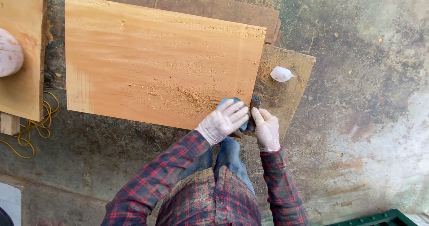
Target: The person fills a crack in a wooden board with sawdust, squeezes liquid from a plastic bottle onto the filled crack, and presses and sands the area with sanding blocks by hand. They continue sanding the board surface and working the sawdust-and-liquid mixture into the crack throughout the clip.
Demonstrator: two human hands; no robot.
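Note:
A large light wooden board (161, 60) lies flat on the floor, with sawdust scattered near its lower right corner. Both of my hands wear white gloves. My left hand (223, 121) presses down on a blue-topped tool (233, 101) at that corner of the board. My right hand (267, 128) grips the dark side of the same tool (254, 104) at the board's right edge. My sleeves are red and blue plaid, and my jeans-covered knee shows just below the hands.
A rougher brown panel (286, 89) sits under the board's right side, with a small white bottle (281, 74) on it. Another board (20, 51) and a white rounded object (9, 51) lie at left. A yellow cord (31, 127) coils on the concrete floor (366, 96).

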